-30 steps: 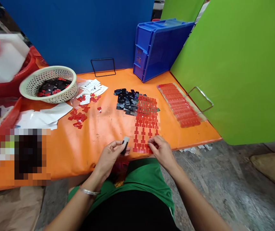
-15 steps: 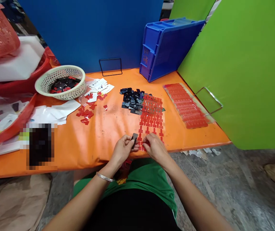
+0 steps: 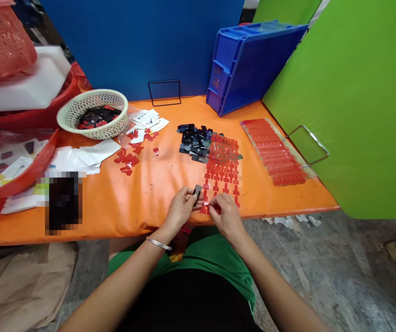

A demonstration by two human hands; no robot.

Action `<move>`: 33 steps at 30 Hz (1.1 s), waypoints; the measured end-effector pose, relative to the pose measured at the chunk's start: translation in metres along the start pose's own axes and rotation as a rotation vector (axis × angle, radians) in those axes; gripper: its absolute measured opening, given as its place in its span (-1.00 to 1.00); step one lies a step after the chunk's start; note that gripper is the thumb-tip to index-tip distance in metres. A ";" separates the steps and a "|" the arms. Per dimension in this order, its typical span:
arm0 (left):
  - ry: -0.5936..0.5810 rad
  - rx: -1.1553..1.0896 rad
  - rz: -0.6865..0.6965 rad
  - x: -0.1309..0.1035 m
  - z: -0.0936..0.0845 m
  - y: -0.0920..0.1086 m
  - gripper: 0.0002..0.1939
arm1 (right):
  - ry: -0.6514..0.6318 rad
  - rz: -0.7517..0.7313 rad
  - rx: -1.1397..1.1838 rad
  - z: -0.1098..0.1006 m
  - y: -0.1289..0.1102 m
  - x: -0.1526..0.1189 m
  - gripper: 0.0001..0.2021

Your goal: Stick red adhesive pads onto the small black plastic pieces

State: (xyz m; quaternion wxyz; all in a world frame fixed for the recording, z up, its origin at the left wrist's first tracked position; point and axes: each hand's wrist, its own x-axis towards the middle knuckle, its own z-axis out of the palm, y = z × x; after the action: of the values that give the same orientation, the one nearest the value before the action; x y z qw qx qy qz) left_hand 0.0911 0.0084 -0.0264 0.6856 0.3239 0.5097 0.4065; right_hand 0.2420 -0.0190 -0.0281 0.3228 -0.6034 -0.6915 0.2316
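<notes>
My left hand (image 3: 181, 206) pinches a small flat dark rectangular piece (image 3: 197, 194), tilted upward, beside the lower left of a sheet of red T-shaped stickers (image 3: 221, 176). Over the sheet's near edge, my right hand (image 3: 227, 213) has thumb and forefinger drawn together. Red stickers lie right at its fingertips, but what is between them is too small to make out. A pile of similar black pieces (image 3: 194, 142) sits just beyond, partly under the sheet's far left corner.
Loose red pieces (image 3: 128, 159) and printed papers (image 3: 146, 119) lie to the left, near a cream basket (image 3: 122, 121) of black and red pieces. A second red sheet (image 3: 274, 152) lies right. A blue bin (image 3: 267, 69) leans at the back. Green panel (image 3: 364, 115) bounds the right.
The view has shifted slightly, so the table things appear a little to the right. My left hand still holds the dark piece; my right fingertips remain at the sheet's near edge.
</notes>
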 end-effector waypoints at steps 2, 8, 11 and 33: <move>-0.004 0.005 -0.007 0.001 0.000 0.000 -0.93 | -0.004 0.070 0.154 -0.008 0.002 0.000 -0.91; -0.010 -0.055 -0.064 0.001 -0.003 0.001 -0.95 | 0.039 0.336 0.577 -0.024 0.002 0.001 -0.79; -0.078 -0.118 -0.082 0.001 -0.007 0.003 -0.86 | 0.010 0.348 0.637 -0.012 -0.006 0.005 -0.73; -0.168 -0.173 -0.103 0.004 -0.013 0.002 -0.80 | 0.105 0.266 0.562 0.027 -0.011 0.019 -0.80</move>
State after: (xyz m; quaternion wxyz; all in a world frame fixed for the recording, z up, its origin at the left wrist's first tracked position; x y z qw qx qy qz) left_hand 0.0782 0.0130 -0.0298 0.7713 0.2700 0.4292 0.3847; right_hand 0.2142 0.0002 -0.0356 0.4791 -0.5869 -0.4976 0.4224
